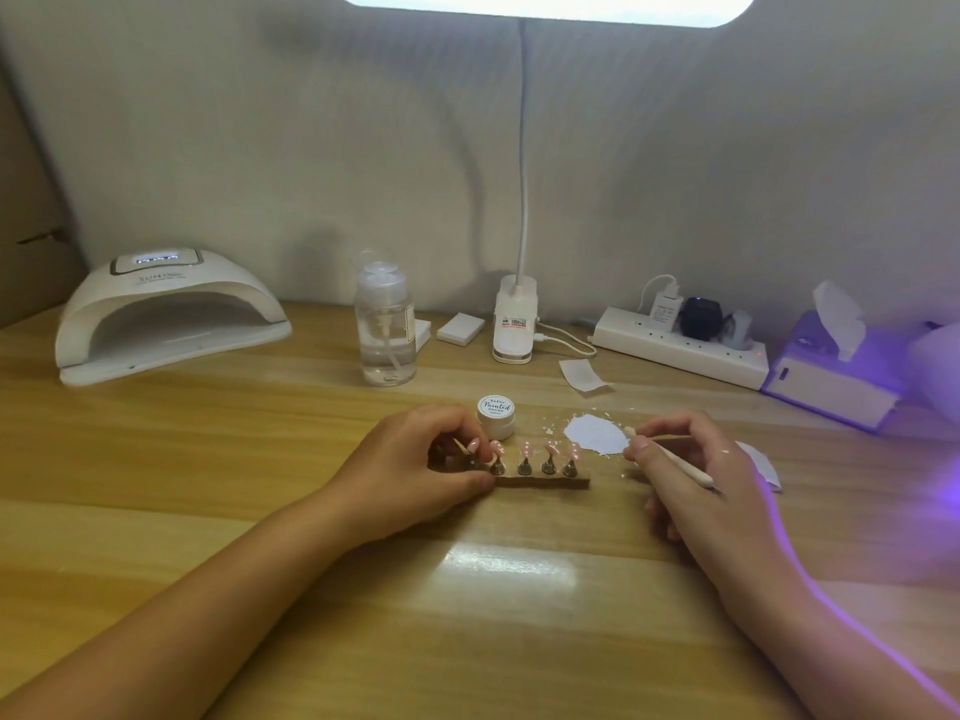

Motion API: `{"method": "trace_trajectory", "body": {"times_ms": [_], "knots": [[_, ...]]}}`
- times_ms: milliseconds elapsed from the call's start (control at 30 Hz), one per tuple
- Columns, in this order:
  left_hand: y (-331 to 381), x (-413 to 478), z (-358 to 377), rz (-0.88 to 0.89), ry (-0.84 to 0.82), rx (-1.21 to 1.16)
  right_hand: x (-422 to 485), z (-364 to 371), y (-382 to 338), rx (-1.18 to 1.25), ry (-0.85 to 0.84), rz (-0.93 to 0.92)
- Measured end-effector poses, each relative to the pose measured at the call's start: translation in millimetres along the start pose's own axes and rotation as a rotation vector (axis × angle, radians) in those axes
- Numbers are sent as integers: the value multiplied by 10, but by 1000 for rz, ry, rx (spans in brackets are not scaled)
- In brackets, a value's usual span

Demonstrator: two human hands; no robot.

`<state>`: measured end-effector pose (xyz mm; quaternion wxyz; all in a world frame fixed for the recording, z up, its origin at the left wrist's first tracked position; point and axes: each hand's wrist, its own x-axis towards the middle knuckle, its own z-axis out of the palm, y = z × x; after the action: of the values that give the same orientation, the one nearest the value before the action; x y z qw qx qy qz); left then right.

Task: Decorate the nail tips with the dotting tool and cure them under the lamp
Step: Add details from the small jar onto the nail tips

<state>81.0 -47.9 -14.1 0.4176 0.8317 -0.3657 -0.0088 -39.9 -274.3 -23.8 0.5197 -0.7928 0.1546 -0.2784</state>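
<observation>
A wooden stand (550, 481) lies at the middle of the table with several pink nail tips (549, 450) on small metal holders. My left hand (421, 462) grips the stand's left end, its fingers curled around the leftmost tips. My right hand (696, 467) holds a slim white dotting tool (675, 462), whose tip points left toward a patch of white gel (595, 432) spread on the table. A small white gel jar (496, 415) stands just behind the stand. The white curing lamp (166, 314) sits at the far left, opening toward me.
A clear pump bottle (385, 324) stands behind the jar. Behind it are a desk lamp base (514, 319), a power strip (680, 345), small white pads (460, 328) and a tissue box (831, 376) at the right. A wipe (763, 465) lies by my right hand.
</observation>
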Motion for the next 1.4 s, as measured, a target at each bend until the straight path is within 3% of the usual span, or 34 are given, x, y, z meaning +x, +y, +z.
{"method": "trace_trajectory", "body": {"times_ms": [300, 567, 733, 833, 1000, 1233, 1400], "knots": [[-28, 18, -121, -74, -100, -125, 3, 6, 15, 18, 10, 24], [5, -53, -91, 228, 70, 250, 2, 10, 10, 18, 2, 58], [202, -84, -39, 381, 389, 223, 17, 14, 7, -11, -15, 79], [407, -121, 66, 433, 296, 136, 29, 9, 15, -25, -4, 78], [488, -213, 377, 300, -47, 60, 36, 14, -3, -31, 0, 89], [411, -224, 394, 228, -68, 159, 7, 22, -60, 102, 45, 144], [399, -206, 378, 210, -86, 151, -61, -27, -159, 170, 64, 78]]}}
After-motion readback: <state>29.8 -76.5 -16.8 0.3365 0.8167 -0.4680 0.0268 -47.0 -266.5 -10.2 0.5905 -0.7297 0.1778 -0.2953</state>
